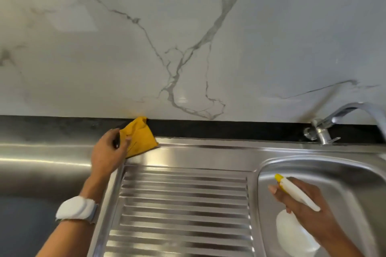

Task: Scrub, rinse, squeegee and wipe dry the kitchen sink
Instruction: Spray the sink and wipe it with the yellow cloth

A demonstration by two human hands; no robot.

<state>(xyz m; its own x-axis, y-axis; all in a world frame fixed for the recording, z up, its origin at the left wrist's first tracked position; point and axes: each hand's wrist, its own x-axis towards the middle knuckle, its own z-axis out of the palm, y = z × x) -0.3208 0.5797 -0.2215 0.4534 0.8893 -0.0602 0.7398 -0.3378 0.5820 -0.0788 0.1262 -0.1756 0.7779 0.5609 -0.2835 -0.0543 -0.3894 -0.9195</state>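
A stainless steel sink fills the lower half of the view, with a ribbed drainboard [183, 204] on the left and a basin [344, 175] on the right. My left hand [108, 152] grips a yellow cloth [140, 136] pressed on the back left corner of the sink rim, against the black counter strip. My right hand [305, 208] holds a white spray bottle [292, 233] with a yellow nozzle tip over the basin, nozzle pointing up and left.
A chrome faucet [325, 129] stands at the back right, its spout arching to the right edge. A white marble-patterned wall [188, 37] rises behind the black counter strip [229, 129]. A steel surface [41, 162] lies left of the drainboard.
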